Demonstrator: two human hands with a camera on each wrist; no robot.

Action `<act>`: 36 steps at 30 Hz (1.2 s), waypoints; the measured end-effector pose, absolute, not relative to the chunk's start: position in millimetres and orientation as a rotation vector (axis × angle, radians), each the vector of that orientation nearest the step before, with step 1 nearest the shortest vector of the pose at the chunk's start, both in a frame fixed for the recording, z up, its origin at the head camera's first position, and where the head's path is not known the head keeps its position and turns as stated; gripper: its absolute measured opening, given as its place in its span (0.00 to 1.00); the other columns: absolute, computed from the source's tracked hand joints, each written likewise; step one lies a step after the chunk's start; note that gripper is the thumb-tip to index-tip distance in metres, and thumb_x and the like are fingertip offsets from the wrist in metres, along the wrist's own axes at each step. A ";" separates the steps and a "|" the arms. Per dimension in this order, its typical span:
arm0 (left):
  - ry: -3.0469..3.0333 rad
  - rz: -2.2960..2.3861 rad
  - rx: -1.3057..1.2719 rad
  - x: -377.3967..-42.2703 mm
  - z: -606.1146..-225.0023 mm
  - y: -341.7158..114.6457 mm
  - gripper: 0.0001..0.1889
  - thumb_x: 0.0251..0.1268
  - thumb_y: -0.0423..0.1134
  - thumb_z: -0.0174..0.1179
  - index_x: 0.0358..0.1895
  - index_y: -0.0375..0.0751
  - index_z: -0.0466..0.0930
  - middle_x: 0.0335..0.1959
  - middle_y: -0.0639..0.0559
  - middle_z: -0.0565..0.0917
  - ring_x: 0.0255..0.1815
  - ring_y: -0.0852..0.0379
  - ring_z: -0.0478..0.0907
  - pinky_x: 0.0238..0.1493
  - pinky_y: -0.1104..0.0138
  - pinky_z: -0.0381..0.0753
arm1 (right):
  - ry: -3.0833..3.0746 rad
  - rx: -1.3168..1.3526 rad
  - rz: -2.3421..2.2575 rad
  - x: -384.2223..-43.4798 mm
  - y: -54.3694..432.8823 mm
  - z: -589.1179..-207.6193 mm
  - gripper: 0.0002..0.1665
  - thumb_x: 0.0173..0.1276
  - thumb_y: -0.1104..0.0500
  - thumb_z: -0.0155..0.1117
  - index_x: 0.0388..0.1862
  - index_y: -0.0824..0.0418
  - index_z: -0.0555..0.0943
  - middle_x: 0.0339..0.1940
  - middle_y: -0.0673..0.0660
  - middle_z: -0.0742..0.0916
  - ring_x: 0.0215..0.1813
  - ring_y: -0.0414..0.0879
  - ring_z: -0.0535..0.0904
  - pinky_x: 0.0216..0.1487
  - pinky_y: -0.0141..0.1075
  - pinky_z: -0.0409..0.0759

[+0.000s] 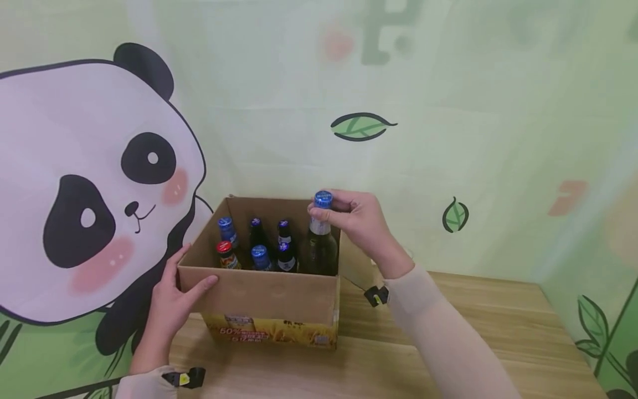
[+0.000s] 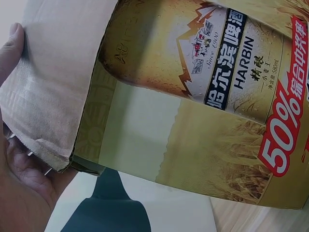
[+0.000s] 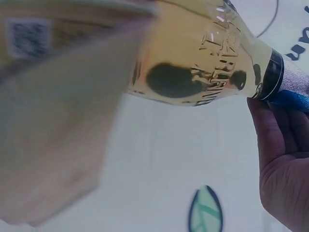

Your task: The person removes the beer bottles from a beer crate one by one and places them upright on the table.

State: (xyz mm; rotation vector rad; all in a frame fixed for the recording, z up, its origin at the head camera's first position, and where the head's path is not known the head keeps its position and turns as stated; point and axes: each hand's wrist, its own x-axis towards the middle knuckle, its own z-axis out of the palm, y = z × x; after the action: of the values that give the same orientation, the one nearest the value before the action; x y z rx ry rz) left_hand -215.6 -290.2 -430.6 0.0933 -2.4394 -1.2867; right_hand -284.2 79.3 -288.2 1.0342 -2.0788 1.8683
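Observation:
My right hand (image 1: pixel 364 227) pinches the neck of a beer bottle (image 1: pixel 321 244) just under its blue cap. This bottle stands upright and higher than the others, its lower part hidden inside the cardboard box (image 1: pixel 279 293). In the right wrist view its clear glass shows raised lettering, and the fingers (image 3: pixel 270 130) reach the foil neck. My left hand (image 1: pixel 169 299) grips the box's front left corner, thumb on the front flap and fingers along the left side. The left wrist view shows a Harbin beer picture (image 2: pixel 236 63) printed on the box.
Several more bottles stand in the box, among them a red-capped one (image 1: pixel 226 255) and a blue-capped one (image 1: pixel 259 257). The box sits on a wooden table (image 1: pixel 448 332). Behind it hangs a green backdrop (image 1: pixel 279 111) with a panda drawing (image 1: pixel 99 138).

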 end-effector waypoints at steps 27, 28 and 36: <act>-2.423 -1.277 0.084 -216.4 -431.0 -291.3 0.50 0.60 0.59 0.69 0.81 0.67 0.46 0.73 0.34 0.66 0.65 0.29 0.70 0.57 0.31 0.71 | -1.782 0.856 2.020 -252.1 141.2 -147.9 0.17 0.58 0.63 0.79 0.43 0.73 0.87 0.36 0.63 0.90 0.41 0.55 0.89 0.47 0.40 0.86; -2.417 -1.271 0.087 -216.3 -431.2 -292.1 0.50 0.60 0.58 0.70 0.81 0.67 0.46 0.73 0.34 0.66 0.65 0.29 0.70 0.57 0.31 0.71 | -1.798 0.854 2.006 -251.2 144.0 -148.6 0.17 0.58 0.63 0.79 0.42 0.73 0.87 0.35 0.63 0.90 0.41 0.54 0.89 0.46 0.39 0.87; -2.400 -1.268 0.121 -213.2 -432.8 -298.2 0.49 0.61 0.58 0.70 0.80 0.70 0.47 0.72 0.33 0.67 0.64 0.29 0.70 0.57 0.31 0.71 | -1.981 0.818 1.909 -253.5 163.6 -177.8 0.16 0.60 0.62 0.78 0.43 0.71 0.88 0.35 0.60 0.91 0.41 0.52 0.89 0.43 0.37 0.87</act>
State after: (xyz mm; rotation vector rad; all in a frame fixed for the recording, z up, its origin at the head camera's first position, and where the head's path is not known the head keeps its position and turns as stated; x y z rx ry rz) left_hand -213.2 -298.2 -432.8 0.1207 -2.4001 -1.2679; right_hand -253.5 163.6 -177.8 0.8180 -1.9810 1.9093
